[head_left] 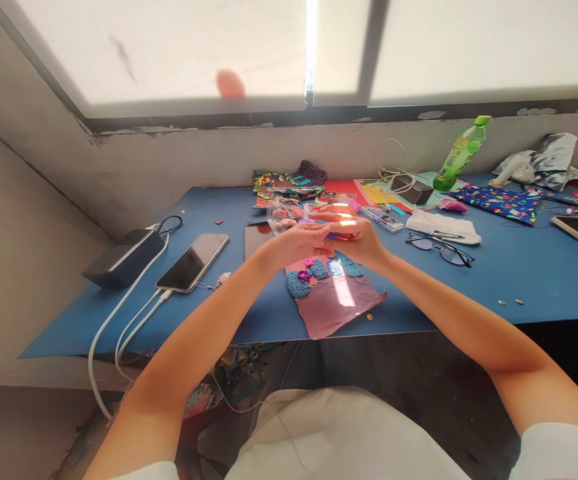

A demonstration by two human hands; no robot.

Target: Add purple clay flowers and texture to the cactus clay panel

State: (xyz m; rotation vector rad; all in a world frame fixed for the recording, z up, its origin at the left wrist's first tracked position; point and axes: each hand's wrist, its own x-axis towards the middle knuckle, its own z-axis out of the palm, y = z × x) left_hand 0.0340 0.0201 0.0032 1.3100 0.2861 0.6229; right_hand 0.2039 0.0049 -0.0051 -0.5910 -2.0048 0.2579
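Note:
My left hand [303, 241] and my right hand [357, 237] meet above the middle of the table, fingertips pressed together. A bit of purple-blue shows between the fingers, but what they hold is mostly hidden. Just below them lies a flat mauve sheet [326, 310], perhaps clay, its near edge at the table's front. Several blue pieces dotted with small holes [299, 285] sit along its upper part, with a purple flower-like piece [303, 275] and a pink one beside it. Behind my left hand is a clear plastic bag [279, 212], partly covered.
At left, a phone [193, 262] with a cable lies by a black box [123, 257]. A dark tablet-like screen [257, 235] is partly behind my left arm. Rightward are glasses [439, 250], a white pouch [443, 227], a green bottle [463, 153] and a patterned cloth [499, 201].

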